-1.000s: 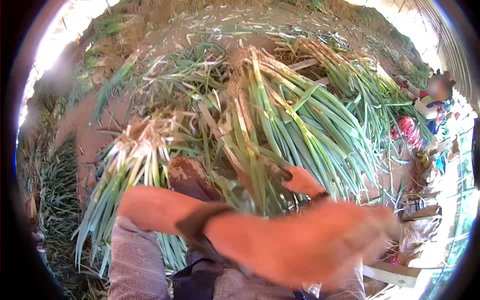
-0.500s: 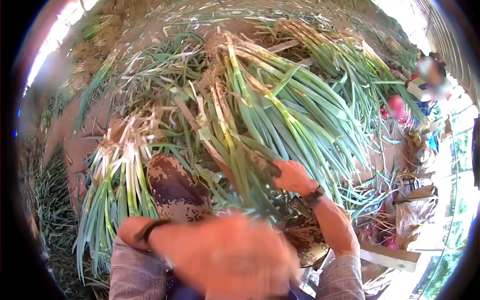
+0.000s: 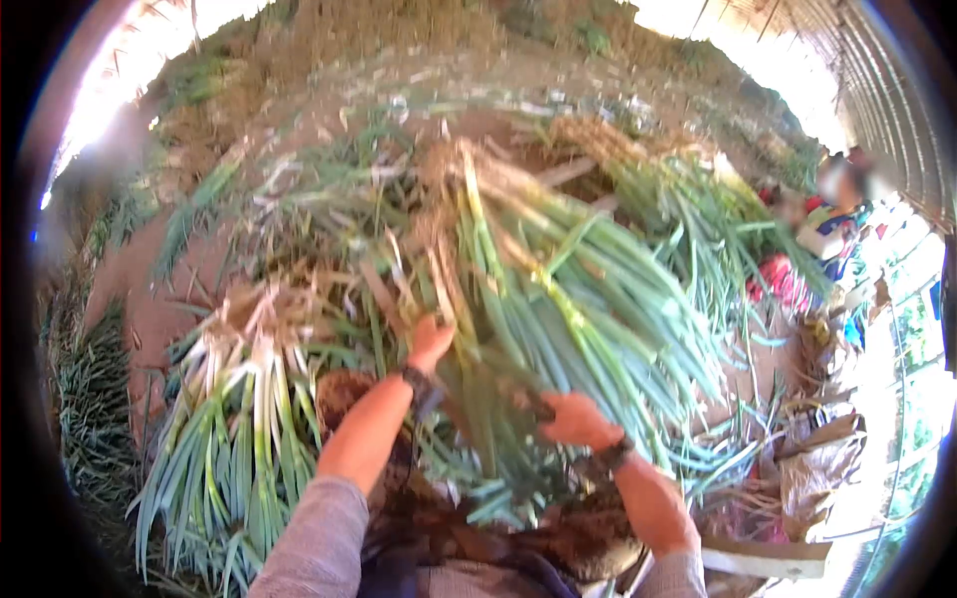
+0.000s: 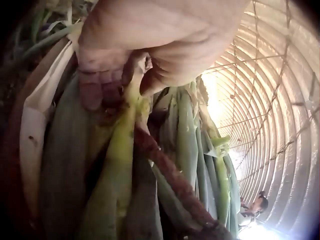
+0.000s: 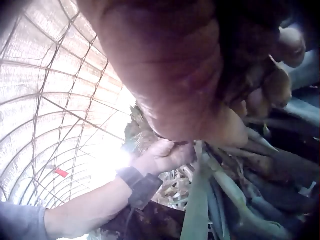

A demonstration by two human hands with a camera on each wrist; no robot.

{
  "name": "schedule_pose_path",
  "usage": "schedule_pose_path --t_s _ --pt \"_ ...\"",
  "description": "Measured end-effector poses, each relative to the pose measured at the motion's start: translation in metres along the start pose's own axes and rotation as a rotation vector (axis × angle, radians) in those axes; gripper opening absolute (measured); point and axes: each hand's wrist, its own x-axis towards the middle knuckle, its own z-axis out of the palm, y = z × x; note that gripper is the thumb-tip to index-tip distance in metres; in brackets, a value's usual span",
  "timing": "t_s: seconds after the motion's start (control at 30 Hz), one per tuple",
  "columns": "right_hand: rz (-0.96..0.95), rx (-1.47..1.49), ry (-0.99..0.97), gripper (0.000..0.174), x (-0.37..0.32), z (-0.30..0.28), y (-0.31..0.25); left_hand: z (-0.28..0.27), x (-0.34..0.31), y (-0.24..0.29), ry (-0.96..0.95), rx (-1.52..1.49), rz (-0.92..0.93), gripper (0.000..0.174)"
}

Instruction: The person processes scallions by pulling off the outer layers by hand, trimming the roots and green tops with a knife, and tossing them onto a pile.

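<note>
My left hand (image 3: 431, 344) pinches a stalk among the long green onions (image 3: 598, 289) in front of me, below their dry, rooty ends. In the left wrist view its fingers and thumb close round a yellow-green onion stalk (image 4: 120, 155). Lower right of it, my right hand (image 3: 578, 419) has its fingers curled round a thin, rusty brown tool (image 4: 172, 175), which slants across the leaves under the left hand. The tool's full shape is hidden. In the right wrist view, the palm and curled fingers fill the top, with the left hand just beyond.
A separate bunch of green onions (image 3: 264, 399) with white stems lies at my left. Another heap (image 3: 688, 199) is at the back right, near a seated person (image 3: 837, 214). Loose leaves cover the ground. Brown sacking (image 3: 822, 468) and a pale board (image 3: 763, 556) lie at the right.
My left hand has swung from low in front of me, first at the right, up and forward onto the onion stalks. The right hand stays beside the heap with the tool.
</note>
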Motion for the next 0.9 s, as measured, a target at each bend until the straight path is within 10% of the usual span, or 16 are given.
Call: schedule_pose_path --t_s 0.13,0.27,0.73,0.9 --pt "-0.046 0.000 0.052 0.037 -0.005 -0.005 0.004 0.017 0.026 -0.031 -0.183 -0.485 -0.396 0.032" --pt "-0.039 -0.023 0.042 0.037 -0.006 -0.011 0.012 -0.009 0.008 0.046 -0.145 -0.624 -0.572 0.021" --pt "-0.093 -0.041 0.401 0.029 -0.029 -0.013 0.016 -0.008 0.003 0.121 -0.269 -0.670 -0.128 0.029" --pt "-0.248 0.019 0.544 0.028 -0.032 -0.028 0.002 -0.017 0.013 0.141 -0.581 -1.396 -0.131 0.036"
